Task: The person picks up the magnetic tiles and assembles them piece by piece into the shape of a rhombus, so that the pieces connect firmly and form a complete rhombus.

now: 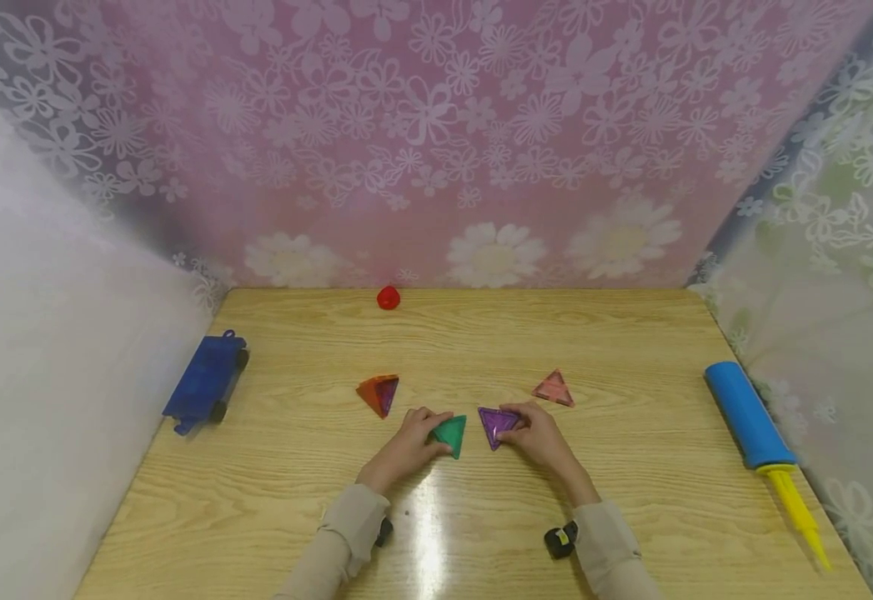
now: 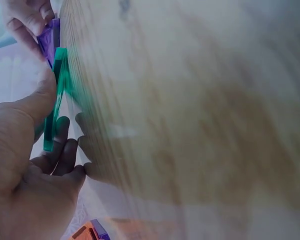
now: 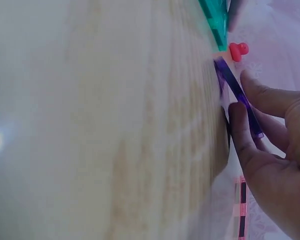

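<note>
Near the middle of the table my left hand (image 1: 411, 445) pinches a green triangular magnetic tile (image 1: 451, 434) between thumb and fingers. Across a narrow gap, my right hand (image 1: 539, 435) holds a purple triangular tile (image 1: 494, 426) by its right side. In the left wrist view the green tile (image 2: 55, 100) is edge-on, with the purple one behind it. The right wrist view shows the purple tile (image 3: 237, 95) tilted between thumb and fingers. Behind my left hand stands an orange and purple tile piece (image 1: 378, 394). A pink triangular tile (image 1: 554, 389) lies flat beyond my right hand.
A blue toy wagon (image 1: 207, 379) with black wheels sits at the table's left edge. A blue and yellow hand pump (image 1: 755, 417) lies along the right edge. At the back edge is a small red object (image 1: 388, 297). Flowered curtains (image 1: 436, 125) surround the wooden table (image 1: 293, 517).
</note>
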`<move>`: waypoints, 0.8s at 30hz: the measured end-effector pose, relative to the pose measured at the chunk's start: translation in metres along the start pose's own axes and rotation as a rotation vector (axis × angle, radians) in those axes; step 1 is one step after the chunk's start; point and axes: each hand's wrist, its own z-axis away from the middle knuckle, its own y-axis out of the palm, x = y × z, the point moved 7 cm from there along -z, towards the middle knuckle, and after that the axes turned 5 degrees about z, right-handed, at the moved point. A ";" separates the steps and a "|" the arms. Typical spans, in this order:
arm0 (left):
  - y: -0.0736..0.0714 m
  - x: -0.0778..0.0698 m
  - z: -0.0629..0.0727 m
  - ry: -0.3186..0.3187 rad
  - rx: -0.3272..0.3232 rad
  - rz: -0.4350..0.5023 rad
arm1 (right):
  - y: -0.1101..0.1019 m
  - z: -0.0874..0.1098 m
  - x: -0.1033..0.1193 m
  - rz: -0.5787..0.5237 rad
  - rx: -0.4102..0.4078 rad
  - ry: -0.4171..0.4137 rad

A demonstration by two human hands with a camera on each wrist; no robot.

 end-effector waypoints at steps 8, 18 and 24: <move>0.000 0.001 -0.001 -0.026 0.000 0.031 | 0.003 0.007 -0.001 -0.025 0.004 0.026; 0.001 0.003 -0.002 -0.050 -0.036 0.064 | 0.013 0.007 0.007 0.003 0.039 -0.025; 0.000 0.002 -0.001 -0.038 -0.052 0.047 | 0.018 0.005 0.008 0.010 0.040 -0.033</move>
